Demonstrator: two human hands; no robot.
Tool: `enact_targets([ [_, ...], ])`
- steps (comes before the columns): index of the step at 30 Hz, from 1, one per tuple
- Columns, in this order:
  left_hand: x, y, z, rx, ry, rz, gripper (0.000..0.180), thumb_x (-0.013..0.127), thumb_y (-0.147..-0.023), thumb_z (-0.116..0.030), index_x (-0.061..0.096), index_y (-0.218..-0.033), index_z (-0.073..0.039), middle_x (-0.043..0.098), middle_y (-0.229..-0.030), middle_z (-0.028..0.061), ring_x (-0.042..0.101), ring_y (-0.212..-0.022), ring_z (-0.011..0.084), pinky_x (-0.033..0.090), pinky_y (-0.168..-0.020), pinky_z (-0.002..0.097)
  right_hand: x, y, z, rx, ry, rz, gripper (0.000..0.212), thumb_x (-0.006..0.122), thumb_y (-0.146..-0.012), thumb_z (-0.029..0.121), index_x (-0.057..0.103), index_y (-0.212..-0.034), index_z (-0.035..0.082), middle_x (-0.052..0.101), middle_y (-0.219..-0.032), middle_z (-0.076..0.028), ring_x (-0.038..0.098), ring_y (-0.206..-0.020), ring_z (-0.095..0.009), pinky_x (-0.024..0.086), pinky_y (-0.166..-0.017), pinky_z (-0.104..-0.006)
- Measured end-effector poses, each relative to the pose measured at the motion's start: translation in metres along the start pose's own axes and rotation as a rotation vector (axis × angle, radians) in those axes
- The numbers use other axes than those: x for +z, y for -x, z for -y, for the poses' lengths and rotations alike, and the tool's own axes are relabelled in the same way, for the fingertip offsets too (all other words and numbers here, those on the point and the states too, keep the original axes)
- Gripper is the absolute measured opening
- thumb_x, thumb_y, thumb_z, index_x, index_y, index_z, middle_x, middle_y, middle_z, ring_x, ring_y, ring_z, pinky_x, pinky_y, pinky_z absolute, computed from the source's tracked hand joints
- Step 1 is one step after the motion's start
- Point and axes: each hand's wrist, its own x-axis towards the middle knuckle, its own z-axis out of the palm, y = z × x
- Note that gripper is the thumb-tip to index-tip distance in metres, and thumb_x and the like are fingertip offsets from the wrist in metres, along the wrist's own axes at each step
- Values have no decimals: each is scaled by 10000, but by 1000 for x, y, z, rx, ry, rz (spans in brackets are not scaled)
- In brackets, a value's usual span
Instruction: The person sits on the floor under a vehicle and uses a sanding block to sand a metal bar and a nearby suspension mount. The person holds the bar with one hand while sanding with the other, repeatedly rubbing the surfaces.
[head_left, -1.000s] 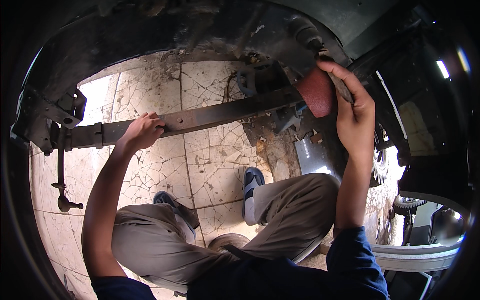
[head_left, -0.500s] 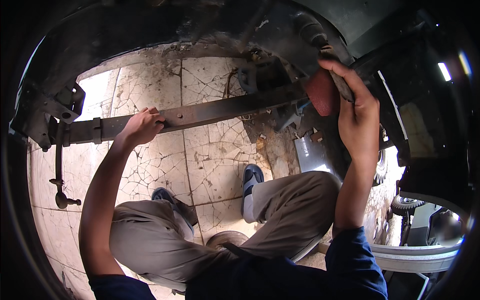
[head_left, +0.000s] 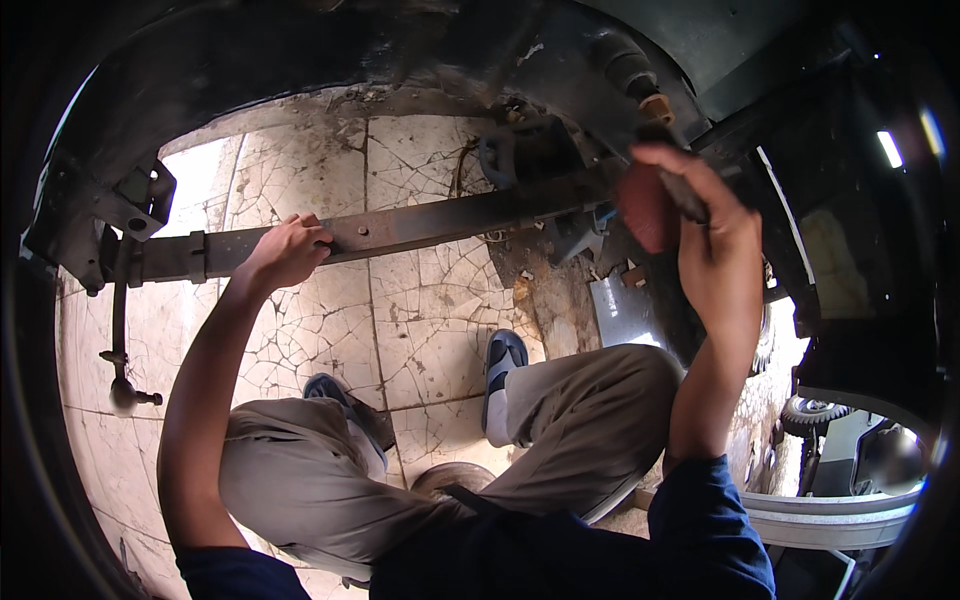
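Under the wheel arch of a raised vehicle, a long rusty leaf spring (head_left: 420,225) runs from a bracket (head_left: 140,200) at the left edge of the arch to the dark axle area (head_left: 530,155) near its upper middle. The left hand (head_left: 285,250) rests on the spring towards its left end, fingers curled over the top edge and closed around the bar, thumb underneath. The left forearm comes up bare from the lower left.

The right hand (head_left: 715,245) is raised at the right side of the arch, its fingers wrapped tight around a dark tool handle (head_left: 685,195) that points up towards a shock absorber (head_left: 630,70) hanging below the arch's upper right. A reddish rounded part (head_left: 645,205) sits just beside the knuckles, touching the hand on its left side; whether the hand holds it or only lies against it cannot be told. The head of the tool is hidden behind the fingers.

A thin rod (head_left: 118,330) hangs from the bracket at the left, ending in a small knob near the floor. Below the spring lies a cracked pale tile floor (head_left: 420,330). The person crouches over it, knees bent in beige trousers (head_left: 300,480), with blue and white shoes (head_left: 503,360) planted on the tiles. A flat grey metal sheet (head_left: 625,310) lies on the floor below the right hand.
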Motion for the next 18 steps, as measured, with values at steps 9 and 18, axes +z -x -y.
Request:
enact_targets([
  [9, 4, -1, 6, 40, 17, -12, 223, 638, -892, -192, 679, -1073, -69, 609, -1098, 92, 569, -1096, 291, 484, -939, 379, -6, -3, 3, -11, -12, -138, 571, 374, -768, -199, 677, -1148, 101, 706, -879, -111, 703, -850, -147, 511, -752, -252],
  [18, 6, -1, 8, 45, 23, -16, 225, 634, -896, -200, 677, -1072, -68, 609, -1095, 96, 569, -1096, 291, 486, -935, 381, 4, -5, -7, -10, -44, -49, 647, 380, -653, -215, 679, -1145, 82, 677, -1001, -153, 690, -1000, -266, 491, -886, -279],
])
